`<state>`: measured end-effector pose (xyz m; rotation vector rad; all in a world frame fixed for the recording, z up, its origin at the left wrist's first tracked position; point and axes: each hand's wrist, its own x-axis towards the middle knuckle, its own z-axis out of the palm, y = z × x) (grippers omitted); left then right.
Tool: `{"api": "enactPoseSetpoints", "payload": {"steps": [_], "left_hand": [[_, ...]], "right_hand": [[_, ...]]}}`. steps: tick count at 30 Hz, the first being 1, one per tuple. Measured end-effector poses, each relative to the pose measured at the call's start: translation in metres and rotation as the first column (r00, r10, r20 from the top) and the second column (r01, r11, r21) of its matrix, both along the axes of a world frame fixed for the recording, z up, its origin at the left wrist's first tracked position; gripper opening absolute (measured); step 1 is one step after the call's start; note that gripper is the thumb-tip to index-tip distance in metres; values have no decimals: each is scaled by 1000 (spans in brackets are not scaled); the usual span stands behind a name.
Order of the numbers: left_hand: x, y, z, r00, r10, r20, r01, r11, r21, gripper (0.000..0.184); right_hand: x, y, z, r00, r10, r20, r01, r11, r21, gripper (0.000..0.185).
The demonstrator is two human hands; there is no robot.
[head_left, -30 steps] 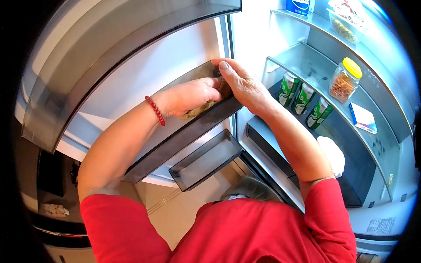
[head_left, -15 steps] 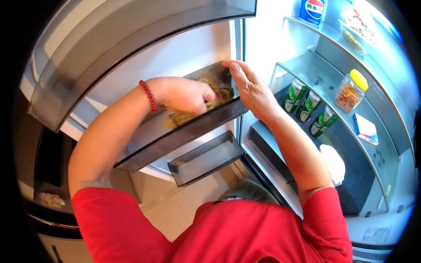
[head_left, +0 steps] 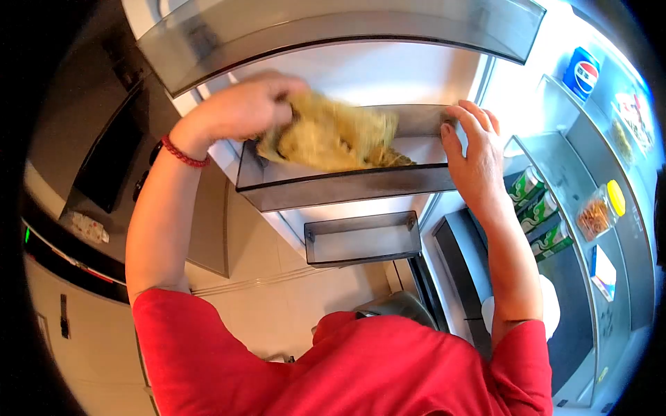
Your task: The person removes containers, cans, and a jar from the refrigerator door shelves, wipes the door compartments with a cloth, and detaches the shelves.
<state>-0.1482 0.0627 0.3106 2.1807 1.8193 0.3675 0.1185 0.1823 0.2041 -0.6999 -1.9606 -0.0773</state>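
Across the door bin (head_left: 361,187), yellowish cloth (head_left: 333,135) spreads rightward from left grip (head_left: 251,107).

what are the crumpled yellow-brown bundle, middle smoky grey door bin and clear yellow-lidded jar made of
Bundle: perhaps cloth or thin plastic; it looks limp, blur hides the finish. Door bin: probably smooth plastic, being see-through and tinted. Jar: clear and shiny, so plastic or glass.

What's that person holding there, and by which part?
The left hand holds a yellow cloth by its blurred upper left end. The right hand touches the right end of the bin; whether it grips is unclear.
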Motion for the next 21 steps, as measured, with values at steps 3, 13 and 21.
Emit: {"api": "enactPoseSetpoints", "payload": {"steps": [3, 13, 21], "left_hand": [[-9, -6, -27, 990, -50, -133, 25, 983, -180, 28], [11, 16, -60, 974, 126, 191, -21, 881, -472, 17], [39, 25, -54, 767, 177, 616, 63, 936, -347, 11]], "right_hand": [[-11, -22, 20, 980, 101, 173, -116, 990, 79, 24], [-40, -36, 19, 948, 166, 271, -133, 982, -134, 25], [-39, -25, 19, 954, 264, 145, -226, 945, -236, 37]]}}
